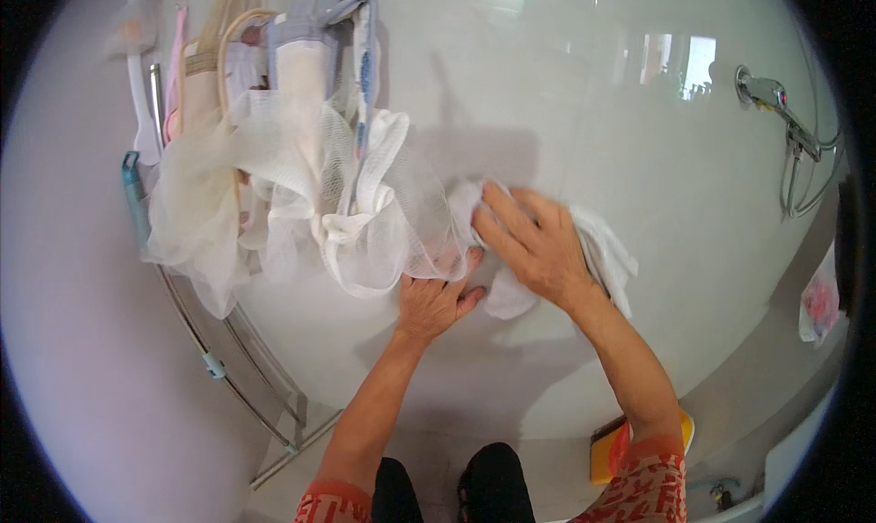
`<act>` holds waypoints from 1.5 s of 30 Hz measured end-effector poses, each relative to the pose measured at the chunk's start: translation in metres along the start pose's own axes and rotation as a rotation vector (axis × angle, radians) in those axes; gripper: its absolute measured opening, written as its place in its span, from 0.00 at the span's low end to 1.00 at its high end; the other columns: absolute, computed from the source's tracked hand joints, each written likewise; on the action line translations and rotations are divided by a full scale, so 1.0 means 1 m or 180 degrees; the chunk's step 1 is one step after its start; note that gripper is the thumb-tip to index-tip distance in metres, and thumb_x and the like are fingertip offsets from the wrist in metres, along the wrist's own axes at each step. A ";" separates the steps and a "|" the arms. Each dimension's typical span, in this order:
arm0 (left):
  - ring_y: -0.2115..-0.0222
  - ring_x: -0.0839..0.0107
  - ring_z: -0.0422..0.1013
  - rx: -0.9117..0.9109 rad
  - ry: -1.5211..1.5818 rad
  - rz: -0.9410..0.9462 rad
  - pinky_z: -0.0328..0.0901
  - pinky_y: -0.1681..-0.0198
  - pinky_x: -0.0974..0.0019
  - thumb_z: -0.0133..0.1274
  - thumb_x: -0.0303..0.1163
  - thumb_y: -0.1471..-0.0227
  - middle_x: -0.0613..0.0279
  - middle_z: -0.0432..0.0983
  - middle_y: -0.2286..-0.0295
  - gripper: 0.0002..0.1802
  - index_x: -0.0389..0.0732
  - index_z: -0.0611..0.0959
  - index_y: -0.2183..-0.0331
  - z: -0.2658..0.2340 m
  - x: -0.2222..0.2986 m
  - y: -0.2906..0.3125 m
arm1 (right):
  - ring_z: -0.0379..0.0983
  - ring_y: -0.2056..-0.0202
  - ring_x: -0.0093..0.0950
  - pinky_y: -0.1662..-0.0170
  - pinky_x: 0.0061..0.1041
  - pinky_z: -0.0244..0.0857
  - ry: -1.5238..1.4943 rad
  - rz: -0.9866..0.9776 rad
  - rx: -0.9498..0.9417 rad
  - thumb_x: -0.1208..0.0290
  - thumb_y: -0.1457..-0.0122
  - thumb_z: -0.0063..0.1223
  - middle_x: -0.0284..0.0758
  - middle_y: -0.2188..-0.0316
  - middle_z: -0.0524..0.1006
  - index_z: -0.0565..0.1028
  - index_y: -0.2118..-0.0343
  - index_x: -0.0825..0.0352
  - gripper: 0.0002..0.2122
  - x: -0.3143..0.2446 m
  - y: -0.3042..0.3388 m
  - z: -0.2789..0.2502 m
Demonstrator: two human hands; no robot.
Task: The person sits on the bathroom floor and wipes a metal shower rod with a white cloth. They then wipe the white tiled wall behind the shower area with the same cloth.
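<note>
My right hand (pixel 537 249) presses a white cloth (pixel 607 258) flat against the glossy white wall (pixel 630 167), and the cloth spreads out on both sides of the fingers. Lower and to the left, my left hand (pixel 432 306) rests on the same wall with its thumb apart, holding nothing. Its fingertips lie partly behind the edge of a white mesh cloth (pixel 429 222). That mesh hangs in a bunch with white back-scrubbing straps (pixel 301 76) at the upper left.
A chrome shower mixer (pixel 766 94) with a hose is fixed at the right. Metal rack poles (pixel 246 395) stand at the left beside a white long-handled brush (pixel 141 103). On the floor at the lower right sits a yellow bin (pixel 602 455). A plastic bag (pixel 819 299) hangs far right.
</note>
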State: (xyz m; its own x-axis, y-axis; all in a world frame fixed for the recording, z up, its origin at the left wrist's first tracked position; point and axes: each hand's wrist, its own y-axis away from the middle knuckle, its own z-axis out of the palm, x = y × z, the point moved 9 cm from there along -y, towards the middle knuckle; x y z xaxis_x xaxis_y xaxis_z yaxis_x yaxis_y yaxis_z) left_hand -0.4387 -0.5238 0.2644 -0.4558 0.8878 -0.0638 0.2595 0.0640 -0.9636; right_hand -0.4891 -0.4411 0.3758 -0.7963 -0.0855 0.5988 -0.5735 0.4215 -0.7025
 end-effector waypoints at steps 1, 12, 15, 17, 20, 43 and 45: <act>0.48 0.58 0.57 -0.0042 0.0040 0.0004 0.53 0.49 0.50 0.57 0.45 0.60 0.61 0.63 0.48 0.28 0.52 0.75 0.53 0.000 -0.002 0.001 | 0.63 0.53 0.31 0.61 0.28 0.59 0.0013 -0.0023 -0.0143 0.75 0.54 0.50 0.30 0.45 0.64 0.70 0.54 0.56 0.20 -0.009 0.011 0.002; 0.45 0.56 0.57 0.0006 -0.0354 0.0912 0.47 0.46 0.40 0.54 0.34 0.58 0.61 0.58 0.44 0.29 0.57 0.73 0.50 -0.067 0.025 -0.075 | 0.62 0.54 0.35 0.56 0.34 0.59 0.0771 0.0176 0.0265 0.74 0.54 0.52 0.32 0.46 0.65 0.70 0.52 0.55 0.22 0.045 0.004 -0.033; 0.42 0.51 0.49 0.0166 -0.0956 -0.0001 0.40 0.45 0.37 0.56 0.39 0.60 0.59 0.52 0.41 0.32 0.66 0.71 0.48 -0.100 -0.019 -0.114 | 0.61 0.53 0.37 0.51 0.35 0.55 0.0953 0.0867 0.1092 0.81 0.55 0.52 0.35 0.48 0.65 0.71 0.51 0.56 0.24 0.092 -0.028 -0.059; 0.40 0.50 0.42 0.0563 -0.1205 -0.0226 0.32 0.44 0.37 0.58 0.42 0.62 0.58 0.49 0.40 0.36 0.68 0.69 0.47 -0.126 -0.053 -0.125 | 0.60 0.52 0.37 0.49 0.36 0.53 0.0970 0.1203 0.1601 0.83 0.52 0.49 0.33 0.49 0.66 0.71 0.50 0.55 0.24 0.109 -0.046 -0.072; 0.39 0.52 0.37 0.0410 -0.1789 -0.0417 0.30 0.43 0.39 0.62 0.45 0.66 0.59 0.43 0.39 0.43 0.68 0.66 0.45 -0.140 -0.100 -0.125 | 0.59 0.52 0.37 0.48 0.38 0.54 0.1110 0.1304 0.1767 0.82 0.52 0.49 0.31 0.49 0.66 0.71 0.50 0.55 0.23 0.111 -0.069 -0.071; 0.39 0.50 0.39 -0.0055 -0.1840 -0.0251 0.41 0.42 0.40 0.49 0.28 0.61 0.57 0.40 0.39 0.43 0.58 0.58 0.41 -0.158 -0.122 -0.164 | 0.62 0.55 0.31 0.59 0.25 0.56 0.0009 -0.1253 -0.0132 0.71 0.50 0.47 0.30 0.49 0.65 0.70 0.52 0.55 0.20 -0.112 0.013 0.061; 0.39 0.50 0.39 -0.0097 -0.1843 -0.0252 0.41 0.42 0.41 0.50 0.28 0.59 0.58 0.40 0.39 0.42 0.59 0.58 0.41 -0.158 -0.124 -0.161 | 0.62 0.54 0.31 0.59 0.27 0.56 -0.0270 -0.1070 -0.0047 0.71 0.50 0.47 0.28 0.48 0.65 0.70 0.51 0.52 0.20 -0.106 0.014 0.061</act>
State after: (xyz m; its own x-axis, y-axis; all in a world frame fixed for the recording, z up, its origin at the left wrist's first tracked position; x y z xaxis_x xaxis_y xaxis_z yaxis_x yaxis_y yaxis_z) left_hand -0.2892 -0.5718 0.4681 -0.8636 0.4867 -0.1317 0.2262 0.1406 -0.9639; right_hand -0.4242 -0.4811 0.2794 -0.5767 -0.2963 0.7613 -0.8042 0.3698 -0.4653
